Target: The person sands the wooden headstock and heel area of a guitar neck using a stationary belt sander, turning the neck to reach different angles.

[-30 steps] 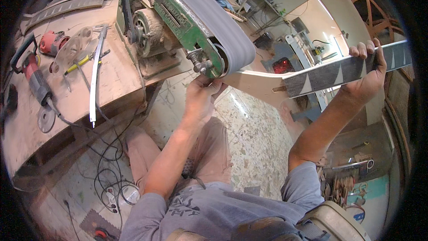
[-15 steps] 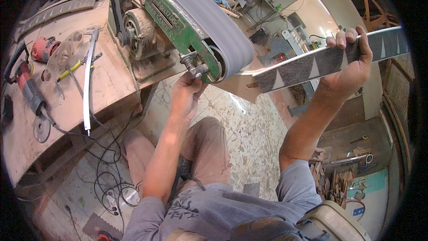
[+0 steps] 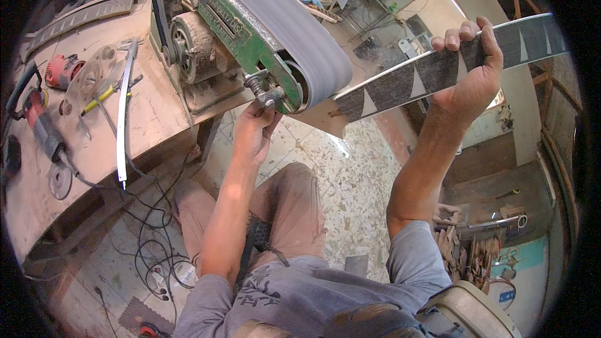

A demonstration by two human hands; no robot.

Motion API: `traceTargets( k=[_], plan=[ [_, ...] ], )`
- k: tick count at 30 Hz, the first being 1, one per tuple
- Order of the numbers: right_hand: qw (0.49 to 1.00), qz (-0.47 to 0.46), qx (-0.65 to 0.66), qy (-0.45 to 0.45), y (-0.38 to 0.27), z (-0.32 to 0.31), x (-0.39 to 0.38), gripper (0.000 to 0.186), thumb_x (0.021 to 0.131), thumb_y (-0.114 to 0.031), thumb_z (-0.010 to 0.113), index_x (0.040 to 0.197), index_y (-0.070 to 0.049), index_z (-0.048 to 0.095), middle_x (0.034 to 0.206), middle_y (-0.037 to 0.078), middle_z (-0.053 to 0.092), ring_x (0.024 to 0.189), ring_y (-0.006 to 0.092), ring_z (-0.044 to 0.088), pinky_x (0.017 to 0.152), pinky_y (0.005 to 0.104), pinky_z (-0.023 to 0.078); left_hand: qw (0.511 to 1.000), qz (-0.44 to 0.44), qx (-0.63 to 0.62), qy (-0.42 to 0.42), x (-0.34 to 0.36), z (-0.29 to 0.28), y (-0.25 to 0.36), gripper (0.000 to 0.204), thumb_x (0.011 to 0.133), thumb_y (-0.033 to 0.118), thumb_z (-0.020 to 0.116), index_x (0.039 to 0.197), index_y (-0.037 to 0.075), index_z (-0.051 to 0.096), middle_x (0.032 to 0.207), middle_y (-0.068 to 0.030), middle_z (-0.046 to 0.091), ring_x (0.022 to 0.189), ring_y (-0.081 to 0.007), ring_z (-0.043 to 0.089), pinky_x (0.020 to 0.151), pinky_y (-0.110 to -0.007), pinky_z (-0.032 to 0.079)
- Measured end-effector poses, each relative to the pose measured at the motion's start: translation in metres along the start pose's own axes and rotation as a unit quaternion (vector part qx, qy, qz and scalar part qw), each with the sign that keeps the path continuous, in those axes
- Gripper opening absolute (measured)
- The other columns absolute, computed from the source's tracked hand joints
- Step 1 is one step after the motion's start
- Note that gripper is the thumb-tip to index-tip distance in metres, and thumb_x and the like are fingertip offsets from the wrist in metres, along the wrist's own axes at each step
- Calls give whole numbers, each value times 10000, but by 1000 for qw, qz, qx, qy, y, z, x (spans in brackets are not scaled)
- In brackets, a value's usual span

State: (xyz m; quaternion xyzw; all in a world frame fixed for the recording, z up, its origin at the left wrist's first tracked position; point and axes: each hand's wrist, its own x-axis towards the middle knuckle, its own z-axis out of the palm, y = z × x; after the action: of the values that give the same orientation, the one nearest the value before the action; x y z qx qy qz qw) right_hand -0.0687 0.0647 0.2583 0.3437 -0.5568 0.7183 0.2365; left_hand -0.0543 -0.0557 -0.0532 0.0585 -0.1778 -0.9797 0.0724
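Observation:
My right hand [image 3: 471, 69] grips a long, flat, dark strip with pale triangle inlays [image 3: 400, 84], held slanting up to the right. Its lower end lies against the grey belt [image 3: 294, 37] at the rounded nose of a green belt sander [image 3: 250, 37]. My left hand [image 3: 253, 128] reaches up under the sander's nose, its fingers closed at the metal knob [image 3: 266, 95] beside the belt roller. Both my forearms rise from the lower edge, over my knees in dusty brown trousers.
The sander sits on a dusty wooden workbench [image 3: 150, 119] with a red angle grinder [image 3: 37, 119], a yellow-handled tool [image 3: 103, 97], a thin pale curved strip [image 3: 123, 119] and loose discs. Black cables [image 3: 150, 244] lie on the speckled floor. Wood scraps are stacked at lower right.
My right hand has brought the inlaid strip leftward and tilted it steeper, so its end now meets the belt. My left hand stays under the sander's nose, shifted slightly.

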Motion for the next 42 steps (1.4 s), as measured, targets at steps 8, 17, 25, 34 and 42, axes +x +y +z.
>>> traceTargets(
  k=[8, 17, 25, 34, 42],
  plan=[
    [1000, 12, 7, 10, 9, 0, -8, 224, 927, -168, 558, 1063, 9, 538, 740, 90, 543, 606, 219, 566, 571, 383, 534, 1000, 14, -3, 15, 4, -5, -2, 389, 840, -136, 474, 1207, -26, 546, 1001, -16, 594, 929, -123, 595, 1035, -335, 478],
    [986, 33, 116, -118, -55, -69, -6, 269, 955, -220, 511, 1125, -12, 512, 810, 55, 498, 655, 166, 484, 601, 358, 448, 998, 22, 58, -27, -45, 34, -12, 252, 932, 14, 555, 1179, -31, 574, 1115, -93, 624, 1010, -175, 628, 966, -343, 523],
    [973, 31, 126, -191, -120, -95, 19, 188, 962, -112, 478, 1093, 19, 448, 825, 74, 425, 715, 168, 432, 665, 349, 410, 992, -2, 106, -72, -68, 77, 1, 310, 944, 134, 621, 1218, 2, 561, 1163, -77, 630, 1050, -171, 603, 957, -341, 491],
    [980, 30, 100, -167, -98, -68, 29, 172, 956, -86, 498, 1084, 11, 437, 822, 70, 405, 724, 177, 436, 674, 352, 391, 993, 66, 64, -75, -48, 72, 6, 243, 952, 41, 569, 1157, -89, 569, 1143, -149, 619, 1021, -224, 638, 948, -348, 546],
    [990, 5, 72, -123, -70, -39, 23, 230, 952, -108, 526, 1110, 50, 474, 824, 74, 411, 715, 183, 456, 642, 361, 419, 997, 52, 49, -43, -36, 54, 9, 248, 907, -56, 539, 1149, -74, 588, 1142, -144, 630, 1033, -227, 634, 956, -360, 541]
  ],
)
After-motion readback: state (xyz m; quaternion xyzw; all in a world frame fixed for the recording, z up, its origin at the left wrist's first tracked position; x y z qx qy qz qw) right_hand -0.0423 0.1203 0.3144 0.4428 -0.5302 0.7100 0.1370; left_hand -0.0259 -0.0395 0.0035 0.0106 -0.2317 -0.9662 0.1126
